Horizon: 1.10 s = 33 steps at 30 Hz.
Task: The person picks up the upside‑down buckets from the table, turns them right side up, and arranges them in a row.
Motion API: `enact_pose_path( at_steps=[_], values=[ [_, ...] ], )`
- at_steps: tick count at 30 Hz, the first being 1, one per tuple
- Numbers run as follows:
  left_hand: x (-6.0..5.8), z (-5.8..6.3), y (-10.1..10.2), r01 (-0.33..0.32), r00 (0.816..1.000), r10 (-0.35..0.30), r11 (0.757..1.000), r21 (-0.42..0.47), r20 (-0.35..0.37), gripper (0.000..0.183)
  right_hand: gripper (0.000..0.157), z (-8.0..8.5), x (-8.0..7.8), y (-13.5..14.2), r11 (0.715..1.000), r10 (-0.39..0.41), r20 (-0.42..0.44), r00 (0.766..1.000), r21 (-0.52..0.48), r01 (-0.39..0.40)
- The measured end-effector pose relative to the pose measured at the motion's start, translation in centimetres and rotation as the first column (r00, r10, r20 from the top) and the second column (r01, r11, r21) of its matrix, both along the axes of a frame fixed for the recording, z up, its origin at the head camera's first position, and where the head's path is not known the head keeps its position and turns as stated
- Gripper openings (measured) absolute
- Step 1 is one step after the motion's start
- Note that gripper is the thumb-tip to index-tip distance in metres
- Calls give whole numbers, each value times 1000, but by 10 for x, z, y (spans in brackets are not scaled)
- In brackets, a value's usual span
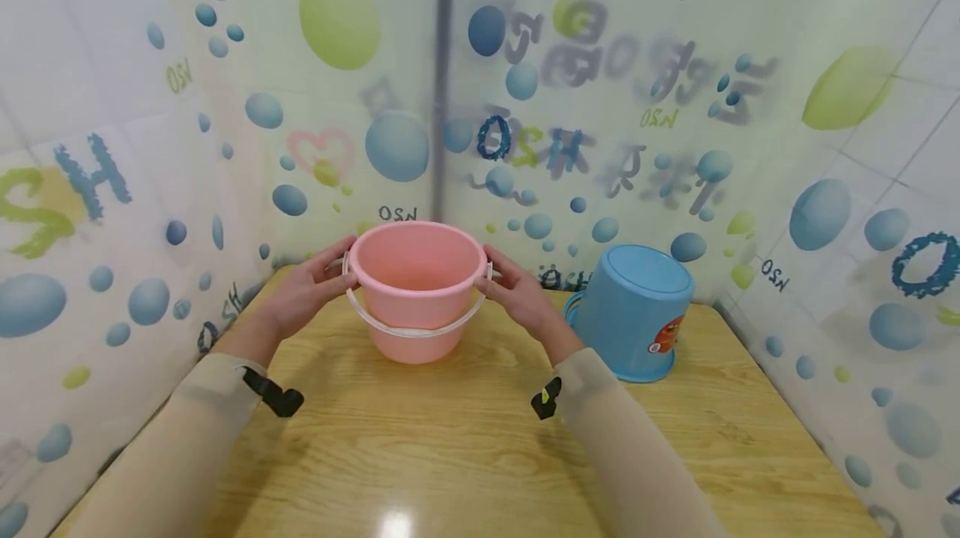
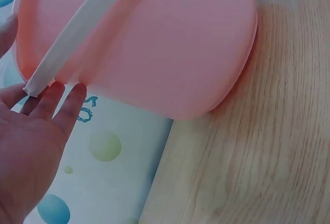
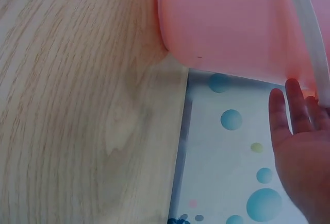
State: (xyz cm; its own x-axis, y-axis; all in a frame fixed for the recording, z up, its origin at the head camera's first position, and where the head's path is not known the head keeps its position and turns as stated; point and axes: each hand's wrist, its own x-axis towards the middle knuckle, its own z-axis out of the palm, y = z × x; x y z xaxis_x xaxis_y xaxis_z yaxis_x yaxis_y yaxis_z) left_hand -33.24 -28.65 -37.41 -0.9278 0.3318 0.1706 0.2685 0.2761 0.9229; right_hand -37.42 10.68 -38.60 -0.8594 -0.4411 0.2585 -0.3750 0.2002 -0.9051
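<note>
A pink bucket (image 1: 408,306) is upright over the wooden table, its white handle (image 1: 408,331) hanging down across the front. My left hand (image 1: 306,292) grips the rim at its left side, thumb on the edge. On the opposite side my right hand (image 1: 522,292) holds the rim the same way. In the left wrist view, the fingers (image 2: 72,108) touch the bucket wall beside the handle's end. The right wrist view has the fingers (image 3: 296,105) under the rim by the handle's other end; the thumb is out of sight there.
A blue bucket (image 1: 636,313) stands upside down on the wooden table (image 1: 420,438), right of my right hand, with its handle toward the left. Patterned curtains (image 1: 337,146) with blue and green dots close in the table's back and sides.
</note>
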Motion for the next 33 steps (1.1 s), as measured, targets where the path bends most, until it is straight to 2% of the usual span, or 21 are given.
enact_pose_path(
  at_steps=[4, 8, 12, 16, 20, 26, 33],
  values=[
    [-2, -2, 2, -5, 1000, 4, 999, 35, 29, 82, 74, -2, -3, -2, 1000, 20, 14, 1000, -18, -20],
    [-5, -6, 7, -62, 998, 61, 998, 22, 15, 83, 71, 1, -2, -9, 999, 30, 24, 999, -19, -30],
    [-8, -11, 13, -116, 993, 116, 993, 30, -5, 84, 72, 1, -1, -16, 999, -44, 61, 997, -10, 45],
    [-10, -17, 18, -159, 987, 161, 986, 50, -22, 83, 71, -6, -1, -24, 991, -110, 118, 987, -61, 118],
    [-12, -21, 21, -184, 981, 189, 978, 94, -45, 80, 68, -11, 0, -31, 981, -155, 129, 979, -94, 167],
    [-16, -24, 21, -204, 976, 212, 970, 130, -50, 77, 65, -9, 0, -37, 975, -186, 119, 975, -100, 198],
    [-18, -26, 23, -203, 978, 207, 967, 151, -14, 76, 64, -9, 1, -38, 974, -209, 129, 969, -66, 218]
  ],
)
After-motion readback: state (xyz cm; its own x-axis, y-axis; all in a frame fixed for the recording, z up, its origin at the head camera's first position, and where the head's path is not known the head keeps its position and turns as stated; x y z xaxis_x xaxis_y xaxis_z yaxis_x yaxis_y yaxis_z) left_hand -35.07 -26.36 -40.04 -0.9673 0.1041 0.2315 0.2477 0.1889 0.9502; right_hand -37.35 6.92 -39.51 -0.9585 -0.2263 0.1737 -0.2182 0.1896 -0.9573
